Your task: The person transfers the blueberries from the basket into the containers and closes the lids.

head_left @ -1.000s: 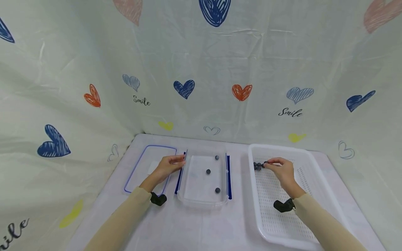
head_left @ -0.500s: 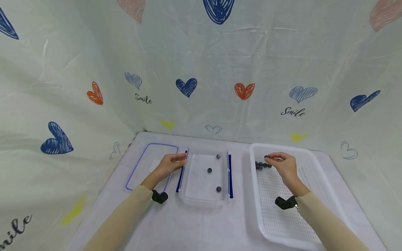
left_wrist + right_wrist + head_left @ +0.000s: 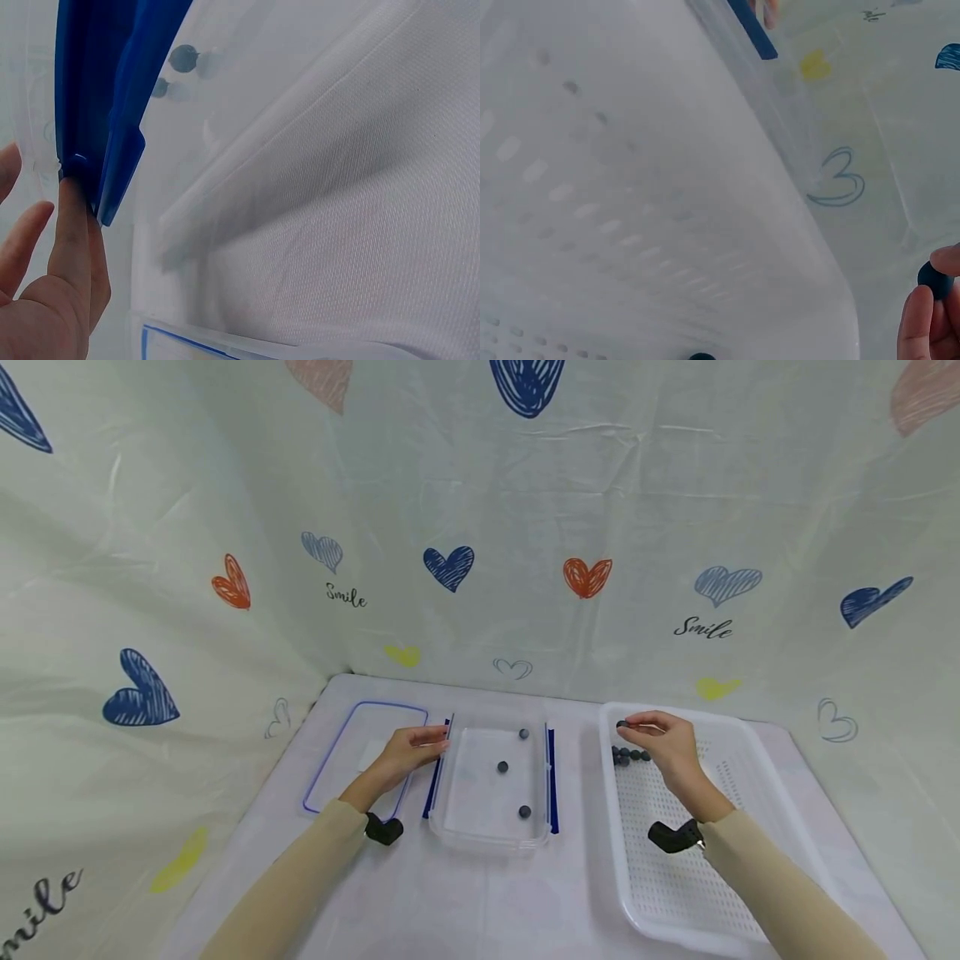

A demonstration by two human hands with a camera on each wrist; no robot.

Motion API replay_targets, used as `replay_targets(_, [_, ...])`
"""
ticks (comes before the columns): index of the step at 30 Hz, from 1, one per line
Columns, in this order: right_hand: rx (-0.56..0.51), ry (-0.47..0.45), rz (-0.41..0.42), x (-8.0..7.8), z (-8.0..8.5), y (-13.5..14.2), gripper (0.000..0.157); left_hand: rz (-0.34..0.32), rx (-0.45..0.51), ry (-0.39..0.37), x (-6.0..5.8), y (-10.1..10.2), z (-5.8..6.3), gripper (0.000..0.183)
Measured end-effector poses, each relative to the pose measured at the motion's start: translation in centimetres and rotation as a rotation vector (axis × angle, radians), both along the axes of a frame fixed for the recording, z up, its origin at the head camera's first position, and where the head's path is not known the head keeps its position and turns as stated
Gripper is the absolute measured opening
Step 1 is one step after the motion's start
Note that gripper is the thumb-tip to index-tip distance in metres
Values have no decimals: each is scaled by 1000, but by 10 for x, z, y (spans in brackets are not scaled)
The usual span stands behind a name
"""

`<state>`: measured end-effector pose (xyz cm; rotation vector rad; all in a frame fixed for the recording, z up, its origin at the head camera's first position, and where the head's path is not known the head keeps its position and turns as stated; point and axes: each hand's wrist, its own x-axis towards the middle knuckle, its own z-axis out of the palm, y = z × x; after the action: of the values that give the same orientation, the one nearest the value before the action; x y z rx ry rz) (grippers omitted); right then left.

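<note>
My right hand (image 3: 670, 747) pinches a blueberry (image 3: 622, 724) between thumb and fingers, held over the far left end of the white perforated basket (image 3: 637, 927). That dark round blueberry (image 3: 934, 280) also shows in the right wrist view. A small row of blueberries (image 3: 625, 755) lies in the basket below the hand. My left hand (image 3: 408, 756) rests against the left side of a clear plastic container (image 3: 487, 843), fingers fairly straight. In the left wrist view the fingertips touch its blue side latch (image 3: 112, 97). Three blueberries lie apart inside the container, one of them a blueberry (image 3: 502, 767) near the middle.
A clear lid with a blue rim (image 3: 330, 754) lies flat on the table at the left, partly under my left forearm. A second blue latch (image 3: 553, 781) hangs out on the container's right side. Heart-printed sheeting (image 3: 480, 485) hangs behind the table (image 3: 480, 910).
My right hand has lifted one blueberry off the row and carried it up and to the left, toward the basket's far left rim. The left hand stays at the container.
</note>
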<state>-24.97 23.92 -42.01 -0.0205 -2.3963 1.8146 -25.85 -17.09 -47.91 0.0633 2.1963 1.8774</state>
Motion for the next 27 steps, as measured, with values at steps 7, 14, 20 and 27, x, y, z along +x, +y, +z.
replay_targets(7, [-56,29,70,-2,4,-12,39,23,-22,15,-2,-1,-8,47])
replay_targets(14, [-27,15,103,-4,10,-27,37,17,-8,11,-2,0,-8,47])
replay_targets(20, [-20,21,126,-7,13,-41,35,15,-22,13,-3,0,-8,47])
replay_targets(27, [-7,9,154,-8,14,-56,32,19,-20,2,-3,0,-8,50])
